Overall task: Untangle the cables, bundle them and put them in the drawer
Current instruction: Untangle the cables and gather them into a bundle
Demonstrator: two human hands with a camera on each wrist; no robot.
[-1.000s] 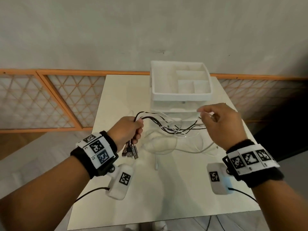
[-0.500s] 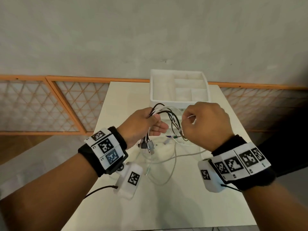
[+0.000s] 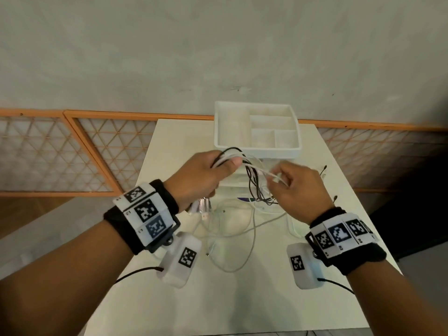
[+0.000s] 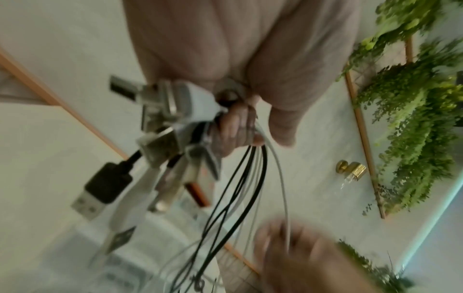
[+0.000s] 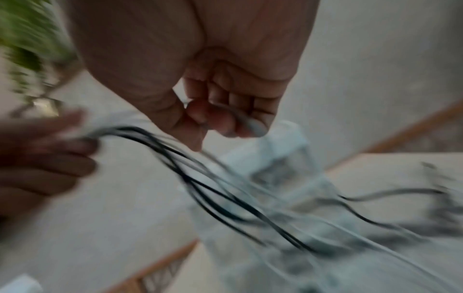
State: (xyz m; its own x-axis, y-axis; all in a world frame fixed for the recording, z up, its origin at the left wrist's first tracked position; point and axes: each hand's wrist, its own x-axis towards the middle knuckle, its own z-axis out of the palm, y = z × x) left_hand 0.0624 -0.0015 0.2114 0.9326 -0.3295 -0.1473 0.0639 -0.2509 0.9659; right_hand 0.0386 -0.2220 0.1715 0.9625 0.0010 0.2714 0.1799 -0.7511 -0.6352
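Head view: a pale desk [image 3: 169,299] against a grey wall carries the white drawer [image 3: 257,128]. Before the drawer, left hand [image 3: 201,177] grips the cables [image 3: 252,180]; right hand [image 3: 299,187] pinches one white strand (wrist views blurred).

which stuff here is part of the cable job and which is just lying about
Part of the job:
- cables, black and white, gripped by the left hand
- white cable pinched by the right hand
- plugs hanging below the left hand
- loose cables on the table
- drawer unit

Just there:
- lattice panels
- plants
- gold knob
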